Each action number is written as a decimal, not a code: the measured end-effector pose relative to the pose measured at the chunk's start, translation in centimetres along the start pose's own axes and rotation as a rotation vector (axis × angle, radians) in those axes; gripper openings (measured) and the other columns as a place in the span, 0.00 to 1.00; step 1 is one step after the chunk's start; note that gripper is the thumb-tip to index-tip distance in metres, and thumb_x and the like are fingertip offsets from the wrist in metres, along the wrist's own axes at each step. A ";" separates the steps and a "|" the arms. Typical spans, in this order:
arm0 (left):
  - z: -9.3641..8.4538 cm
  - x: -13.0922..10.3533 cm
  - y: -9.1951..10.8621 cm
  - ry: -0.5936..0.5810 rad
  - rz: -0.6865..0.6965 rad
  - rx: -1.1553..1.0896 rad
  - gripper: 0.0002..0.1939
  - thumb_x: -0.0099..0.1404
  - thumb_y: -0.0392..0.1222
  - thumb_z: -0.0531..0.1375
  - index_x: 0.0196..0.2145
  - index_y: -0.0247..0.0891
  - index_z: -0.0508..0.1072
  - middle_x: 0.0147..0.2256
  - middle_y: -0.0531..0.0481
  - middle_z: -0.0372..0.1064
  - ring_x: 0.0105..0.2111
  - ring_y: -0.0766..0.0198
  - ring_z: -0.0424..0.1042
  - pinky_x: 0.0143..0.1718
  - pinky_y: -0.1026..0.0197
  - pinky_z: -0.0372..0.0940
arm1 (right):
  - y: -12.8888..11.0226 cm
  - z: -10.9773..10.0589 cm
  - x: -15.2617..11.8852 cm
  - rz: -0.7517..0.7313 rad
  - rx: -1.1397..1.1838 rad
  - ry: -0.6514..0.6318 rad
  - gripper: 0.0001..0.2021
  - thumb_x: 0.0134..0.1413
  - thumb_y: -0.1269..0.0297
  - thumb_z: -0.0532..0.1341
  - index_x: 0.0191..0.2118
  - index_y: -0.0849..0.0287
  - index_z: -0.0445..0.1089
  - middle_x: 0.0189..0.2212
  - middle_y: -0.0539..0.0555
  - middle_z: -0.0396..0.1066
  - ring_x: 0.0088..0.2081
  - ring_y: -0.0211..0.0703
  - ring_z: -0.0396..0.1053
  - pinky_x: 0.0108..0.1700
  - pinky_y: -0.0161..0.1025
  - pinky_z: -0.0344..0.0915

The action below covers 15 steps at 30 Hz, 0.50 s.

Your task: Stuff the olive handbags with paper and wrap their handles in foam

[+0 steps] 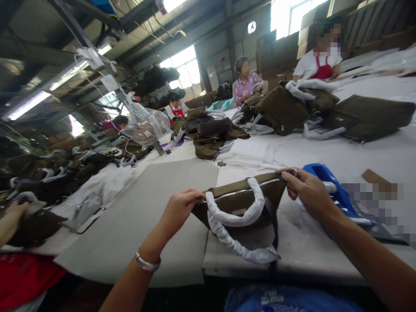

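Handbag (238, 203), olive, one, handles (240, 220) wrapped in white: hangs between my left hand (180, 208) and right hand (303, 188), each pinching a top end. Blue tool (342, 197), one: beside my right wrist.

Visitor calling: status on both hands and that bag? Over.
Left hand and right hand gripping opposite top ends of olive-brown fabric bag. Blue plastic-looking tool near right hand; nothing visibly blocking the bag.
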<state>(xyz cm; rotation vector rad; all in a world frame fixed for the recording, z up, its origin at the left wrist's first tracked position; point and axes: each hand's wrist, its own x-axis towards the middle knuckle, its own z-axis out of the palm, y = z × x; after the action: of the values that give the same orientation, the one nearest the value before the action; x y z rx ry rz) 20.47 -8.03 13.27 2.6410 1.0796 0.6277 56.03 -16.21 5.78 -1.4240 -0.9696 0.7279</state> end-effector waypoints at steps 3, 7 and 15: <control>-0.2 0.0 0.8 -0.025 -0.089 -0.116 0.08 0.65 0.36 0.62 0.38 0.43 0.82 0.37 0.53 0.81 0.37 0.62 0.79 0.41 0.64 0.71 | 0.1 0.1 -0.6 -0.023 -0.017 0.018 0.20 0.58 0.50 0.61 0.47 0.60 0.74 0.14 0.44 0.58 0.18 0.36 0.57 0.23 0.35 0.53; 0.8 -0.6 1.2 0.076 -0.206 -0.208 0.06 0.63 0.38 0.64 0.36 0.42 0.82 0.36 0.52 0.81 0.36 0.61 0.79 0.40 0.63 0.71 | 0.3 0.4 -1.0 -0.048 -0.036 0.062 0.18 0.60 0.51 0.60 0.46 0.60 0.75 0.14 0.44 0.59 0.18 0.36 0.57 0.23 0.35 0.53; 3.3 -1.8 -2.8 0.342 -0.419 -0.359 0.13 0.58 0.49 0.66 0.35 0.35 0.80 0.33 0.45 0.81 0.33 0.56 0.80 0.38 0.57 0.75 | 1.5 -1.2 0.0 0.052 0.162 0.029 0.18 0.54 0.51 0.66 0.43 0.61 0.75 0.15 0.43 0.57 0.16 0.33 0.55 0.18 0.32 0.53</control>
<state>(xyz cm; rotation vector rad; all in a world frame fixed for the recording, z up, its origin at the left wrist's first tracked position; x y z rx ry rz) 19.10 -7.43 8.81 1.9674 1.4034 1.0803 57.32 -16.65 4.47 -1.3185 -0.8345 0.8045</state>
